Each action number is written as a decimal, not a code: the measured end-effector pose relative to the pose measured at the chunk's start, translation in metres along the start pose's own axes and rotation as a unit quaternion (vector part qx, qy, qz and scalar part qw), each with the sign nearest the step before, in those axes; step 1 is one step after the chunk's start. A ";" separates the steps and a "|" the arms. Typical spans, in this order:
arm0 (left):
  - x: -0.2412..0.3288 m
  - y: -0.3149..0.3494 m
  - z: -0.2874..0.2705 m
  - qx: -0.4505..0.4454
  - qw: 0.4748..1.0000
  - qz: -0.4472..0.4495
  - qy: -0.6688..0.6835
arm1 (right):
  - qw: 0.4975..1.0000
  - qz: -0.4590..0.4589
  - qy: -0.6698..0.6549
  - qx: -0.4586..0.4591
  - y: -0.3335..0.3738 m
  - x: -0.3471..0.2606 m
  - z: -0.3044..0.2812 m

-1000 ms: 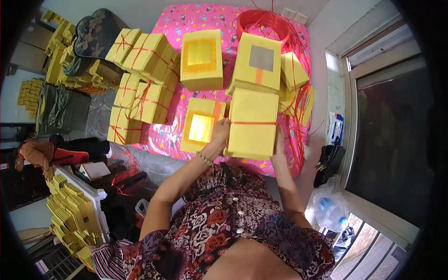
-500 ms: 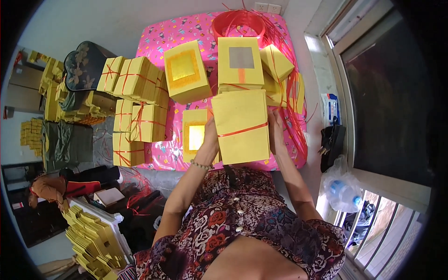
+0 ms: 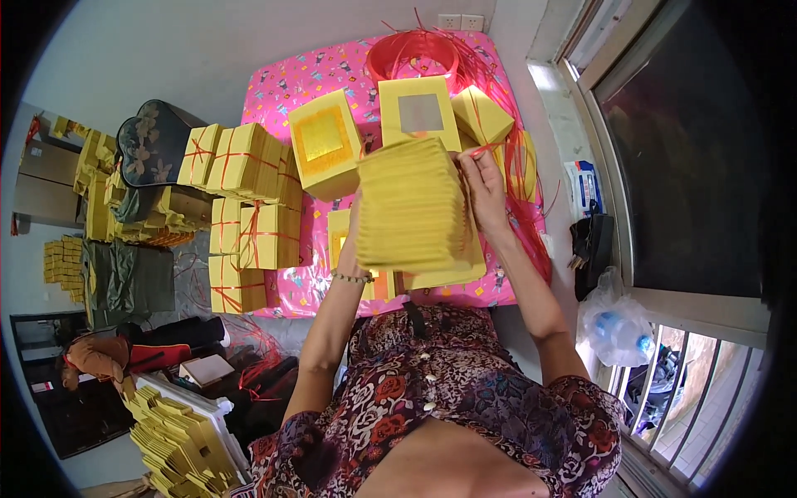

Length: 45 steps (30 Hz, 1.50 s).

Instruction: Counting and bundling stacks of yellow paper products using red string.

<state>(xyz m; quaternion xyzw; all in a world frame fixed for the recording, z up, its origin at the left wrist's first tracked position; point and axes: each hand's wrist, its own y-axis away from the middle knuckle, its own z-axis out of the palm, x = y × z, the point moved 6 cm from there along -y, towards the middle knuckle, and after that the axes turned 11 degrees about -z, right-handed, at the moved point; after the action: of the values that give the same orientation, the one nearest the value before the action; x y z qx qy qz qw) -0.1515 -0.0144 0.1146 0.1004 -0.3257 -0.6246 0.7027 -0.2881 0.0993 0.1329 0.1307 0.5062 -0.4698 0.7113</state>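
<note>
A thick stack of yellow paper sheets (image 3: pixel 411 207), slightly blurred, is tipped so that its layered edges show. My left hand (image 3: pixel 352 249) grips its left side, the fingers mostly hidden behind it. At the stack's upper right corner, my right hand (image 3: pixel 485 189) pinches a red plastic strip (image 3: pixel 476 152) between thumb and fingers. Beneath the raised stack lies more yellow paper (image 3: pixel 457 272). Just beyond stands a yellow pile with a silver square (image 3: pixel 419 112) on top; to its left sits a pile with a gold square (image 3: pixel 322 137).
Bundles tied with red strips (image 3: pixel 241 166) line the left of the pink patterned tabletop (image 3: pixel 286 75). A red basin (image 3: pixel 413 56) with trailing strips stands at the back. On the right are a window (image 3: pixel 689 166) and a bagged bottle (image 3: pixel 618 332). Another person (image 3: pixel 108 344) bends at far left.
The stack has turned from its flat face, crossed by a red strip, to its edges. My right hand has risen from the stack's side and now pinches a red strip.
</note>
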 end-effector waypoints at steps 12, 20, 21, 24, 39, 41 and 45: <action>0.029 0.001 -0.007 -0.029 0.859 0.373 -0.348 | 0.980 -0.021 0.066 -0.188 -0.019 0.004 -0.002; -0.026 0.021 -0.027 0.023 0.772 0.418 -0.478 | 0.990 0.051 0.031 -0.126 0.022 0.025 -0.037; -0.030 0.020 -0.023 0.025 0.790 0.415 -0.450 | 0.992 0.037 0.066 -0.099 0.022 0.027 -0.043; -0.030 0.030 -0.006 0.026 0.706 0.463 -0.535 | 0.997 0.035 0.051 -0.054 0.019 0.033 -0.049; -0.013 0.031 0.036 0.124 0.640 0.406 -0.640 | 0.977 0.046 0.130 -0.163 -0.005 0.014 -0.033; -0.010 0.017 0.041 0.102 0.666 0.381 -0.633 | 0.972 0.013 0.153 -0.180 -0.012 -0.001 -0.031; -0.010 0.004 0.060 0.075 0.730 0.325 -0.597 | 0.927 -0.091 0.292 -0.217 -0.026 -0.042 -0.017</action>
<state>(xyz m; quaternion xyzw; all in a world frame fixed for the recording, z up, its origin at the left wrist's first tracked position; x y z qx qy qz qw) -0.1836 0.0120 0.1598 -0.3524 -0.7366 -0.2631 0.5139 -0.3213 0.1196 0.1682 0.0583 0.7909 -0.3524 0.4968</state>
